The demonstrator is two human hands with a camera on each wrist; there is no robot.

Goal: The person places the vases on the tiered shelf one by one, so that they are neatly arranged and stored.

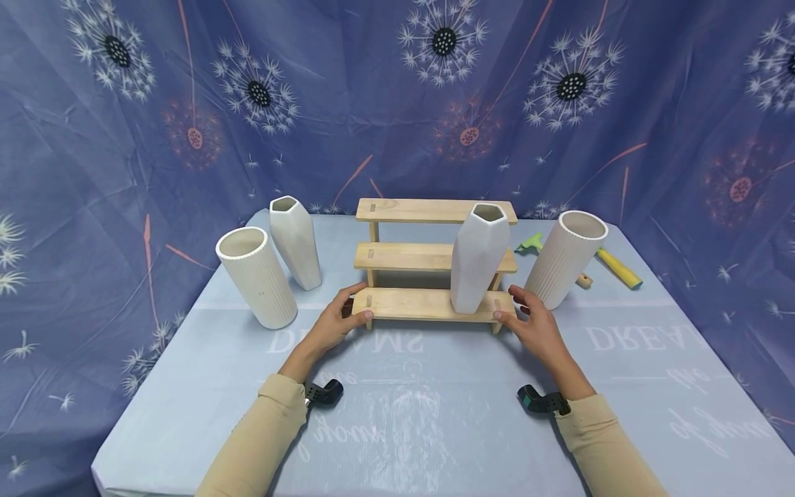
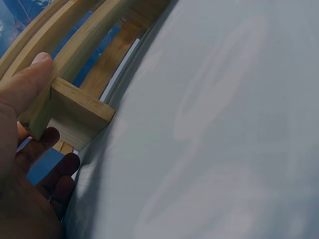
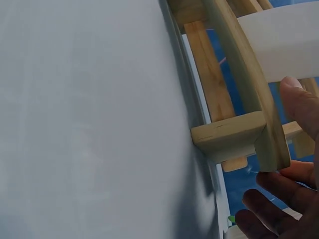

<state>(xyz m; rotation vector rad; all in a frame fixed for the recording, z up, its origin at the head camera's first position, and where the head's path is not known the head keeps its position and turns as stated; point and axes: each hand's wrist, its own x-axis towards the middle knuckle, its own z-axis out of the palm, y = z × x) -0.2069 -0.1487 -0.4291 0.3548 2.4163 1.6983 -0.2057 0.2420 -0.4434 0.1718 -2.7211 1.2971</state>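
A three-tier wooden shelf (image 1: 406, 304) stands at the middle of the table, its steps rising toward the back. My left hand (image 1: 330, 326) grips the left end of its lowest step, thumb on top and fingers curled under the end in the left wrist view. At the opposite end my right hand (image 1: 535, 330) holds the same step (image 3: 249, 84) between thumb and fingers. Upright on that step, right of centre, stands a white faceted vase (image 1: 477, 262) with an open top. In the right wrist view my right thumb lies close to the vase (image 3: 286, 42).
Left of the shelf stand a ribbed white vase (image 1: 261, 283) and a second faceted vase (image 1: 295, 241). Another ribbed vase (image 1: 562, 266) is near my right hand. Behind it lie a green-headed tool (image 1: 531, 242) and a yellow-handled one (image 1: 621, 269). A patterned curtain (image 1: 385, 90) hangs behind the table.
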